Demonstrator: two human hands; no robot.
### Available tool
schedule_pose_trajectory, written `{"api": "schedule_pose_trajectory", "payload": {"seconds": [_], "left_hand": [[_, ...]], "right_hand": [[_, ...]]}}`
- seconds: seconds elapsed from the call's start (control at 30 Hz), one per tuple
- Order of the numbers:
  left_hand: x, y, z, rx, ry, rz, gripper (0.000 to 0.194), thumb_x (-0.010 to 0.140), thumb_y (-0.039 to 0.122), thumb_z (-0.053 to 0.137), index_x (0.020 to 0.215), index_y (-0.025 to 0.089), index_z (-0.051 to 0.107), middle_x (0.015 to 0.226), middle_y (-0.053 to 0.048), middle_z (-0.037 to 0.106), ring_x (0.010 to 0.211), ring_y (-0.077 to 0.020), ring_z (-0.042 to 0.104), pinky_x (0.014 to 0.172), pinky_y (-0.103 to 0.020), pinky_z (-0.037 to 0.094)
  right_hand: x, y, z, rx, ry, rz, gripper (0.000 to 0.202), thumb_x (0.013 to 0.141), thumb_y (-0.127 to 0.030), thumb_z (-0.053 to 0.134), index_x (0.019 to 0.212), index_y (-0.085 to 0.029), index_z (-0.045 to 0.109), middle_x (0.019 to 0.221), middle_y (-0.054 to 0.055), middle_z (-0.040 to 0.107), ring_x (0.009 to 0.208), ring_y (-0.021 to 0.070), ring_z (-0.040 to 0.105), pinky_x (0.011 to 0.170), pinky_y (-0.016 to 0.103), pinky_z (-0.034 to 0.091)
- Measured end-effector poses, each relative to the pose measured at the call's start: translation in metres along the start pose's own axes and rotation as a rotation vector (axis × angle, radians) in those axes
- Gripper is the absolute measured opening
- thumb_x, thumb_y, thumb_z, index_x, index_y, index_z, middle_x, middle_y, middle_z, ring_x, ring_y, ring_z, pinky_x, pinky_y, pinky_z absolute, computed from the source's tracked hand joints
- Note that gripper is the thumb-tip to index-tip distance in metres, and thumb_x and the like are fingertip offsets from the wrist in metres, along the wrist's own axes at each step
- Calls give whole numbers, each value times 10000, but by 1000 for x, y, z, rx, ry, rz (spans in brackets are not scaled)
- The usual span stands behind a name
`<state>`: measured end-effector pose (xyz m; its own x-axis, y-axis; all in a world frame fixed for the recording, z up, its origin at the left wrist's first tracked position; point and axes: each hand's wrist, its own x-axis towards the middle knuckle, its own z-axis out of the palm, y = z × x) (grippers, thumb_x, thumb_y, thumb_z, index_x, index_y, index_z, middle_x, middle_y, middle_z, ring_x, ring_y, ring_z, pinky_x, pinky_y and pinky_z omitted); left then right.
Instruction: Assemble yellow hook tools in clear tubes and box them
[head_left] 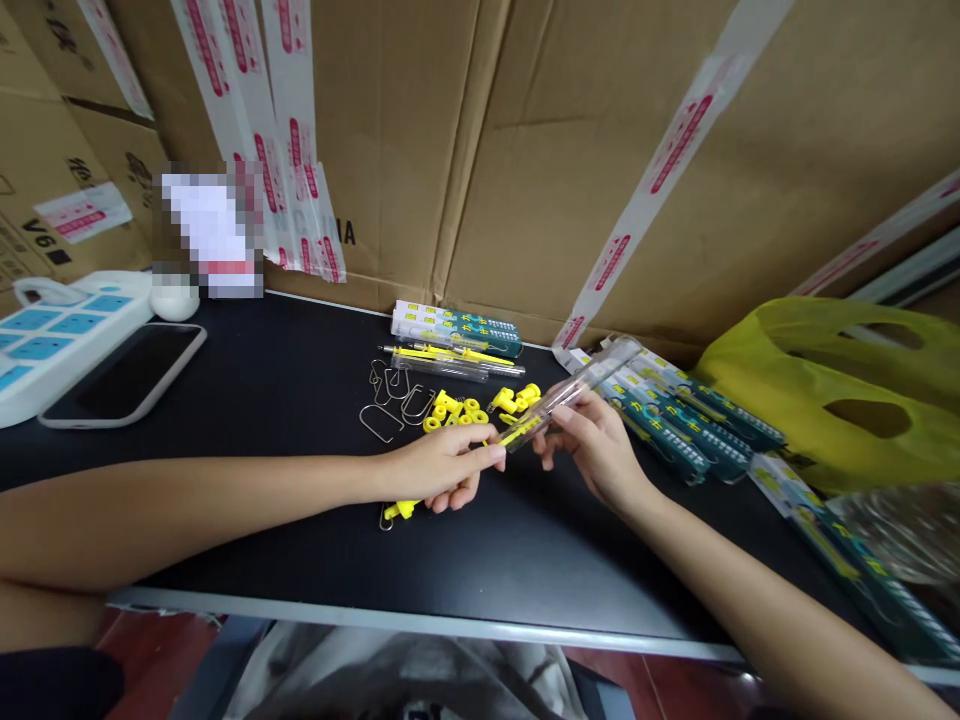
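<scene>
My right hand is closed around a clear plastic tube, which slants up to the right above the black table. A thin yellow strip shows in the tube's lower end. There the thumb and fingers of my left hand pinch the strip, though the fingertips partly hide it. Just beyond my hands lie several small yellow plastic caps and rings and bent metal wire hooks. A yellow piece with a wire hook lies partly hidden under my left hand.
Clear tubes with yellow strips lie behind the hooks, before printed packets. More green-and-white packets and a yellow plastic bag are at right. A phone and power strip lie left. Cardboard boxes wall the back.
</scene>
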<state>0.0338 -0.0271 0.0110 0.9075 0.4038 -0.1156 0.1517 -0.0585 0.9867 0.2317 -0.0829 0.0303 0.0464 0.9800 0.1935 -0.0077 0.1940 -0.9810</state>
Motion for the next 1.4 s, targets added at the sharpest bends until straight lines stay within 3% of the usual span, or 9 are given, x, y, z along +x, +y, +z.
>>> {"api": "schedule_pose_trajectory", "payload": {"seconds": [0.13,0.2,0.37,0.6,0.9,1.17,1.4], "left_hand": [[-2,2,1,-74,5,-11,170,925,376,370,877,214,353,495,118,361,321,-34,310,315,-122,272],[-2,2,0,-108,-8,-13,63,910,280,357,919,221,336,541,112,346,364,-39,315,342,-124,276],[-2,1,-4,-160,-71,71,222,814,149,331,1022,227,322,633,85,377,465,-62,339,440,-168,393],[-1,-4,-5,-153,-77,125,233,863,181,337,1087,236,303,690,77,405,505,-61,379,505,-196,426],[0,0,-5,-181,-112,116,462,918,253,420,1309,236,175,895,-24,583,561,-74,547,524,-236,475],[1,-3,-3,-167,-61,130,538,920,306,460,1363,244,160,767,-6,627,468,-68,557,466,-193,478],[2,-2,-2,-173,33,92,617,877,320,543,1373,201,197,612,29,619,425,-86,545,447,-203,471]], "right_hand": [[-2,-2,3,-2,-42,25,202,790,-336,628,851,-194,499,817,24,660,563,135,625,421,257,535],[-2,-2,4,-2,-65,61,229,782,-349,641,834,-195,480,779,18,663,544,142,634,430,272,543],[-2,-2,6,29,-62,80,280,758,-354,673,832,-201,451,759,4,666,534,145,648,456,276,552],[-5,2,8,51,-152,46,306,749,-289,703,877,-228,432,849,-4,667,672,157,678,544,304,584],[-4,6,5,21,-191,93,206,797,-327,660,934,-179,620,824,22,640,703,135,657,640,292,599],[-4,9,5,42,-276,135,270,831,-411,598,922,-160,642,879,59,646,762,156,645,659,305,586],[-6,7,8,75,-345,138,201,847,-355,593,965,-193,578,972,62,649,798,162,657,670,321,579]]}}
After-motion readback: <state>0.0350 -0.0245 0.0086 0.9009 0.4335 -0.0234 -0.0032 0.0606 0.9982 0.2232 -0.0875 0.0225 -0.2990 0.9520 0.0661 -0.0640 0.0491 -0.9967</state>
